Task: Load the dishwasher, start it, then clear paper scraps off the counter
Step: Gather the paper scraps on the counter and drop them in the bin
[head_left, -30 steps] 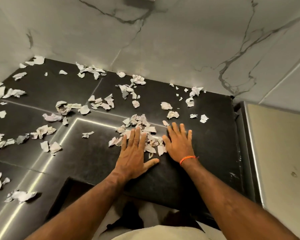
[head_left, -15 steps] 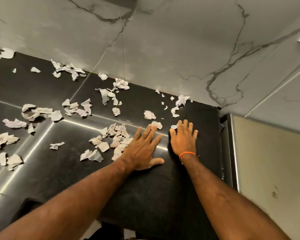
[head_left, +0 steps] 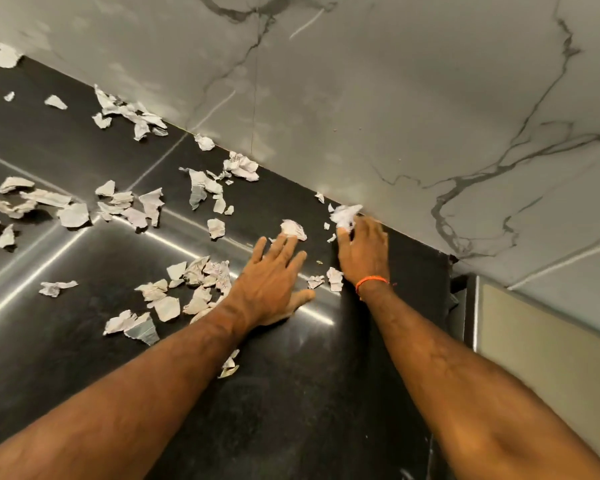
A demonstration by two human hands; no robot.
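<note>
Torn white paper scraps (head_left: 201,285) litter the black counter (head_left: 291,393). My left hand (head_left: 274,282) lies flat, palm down, fingers spread, its fingertips touching one crumpled scrap (head_left: 293,229); a loose pile of scraps sits just left of its wrist. My right hand (head_left: 361,252), with an orange band on the wrist, reaches to the back of the counter by the wall. Its fingers curl against a crumpled scrap (head_left: 343,214) there; I cannot tell whether they grip it. Two small scraps (head_left: 333,278) lie between the hands.
A white marble wall (head_left: 361,98) rises along the counter's back edge. The counter ends at the right beside a steel-edged beige panel (head_left: 534,358). More scraps are scattered to the left (head_left: 66,209) and along the wall (head_left: 129,112).
Both hands have slid farther back across the counter. The right hand went from flat on the counter to curled against a scrap at the wall. The view has shifted right and closer.
</note>
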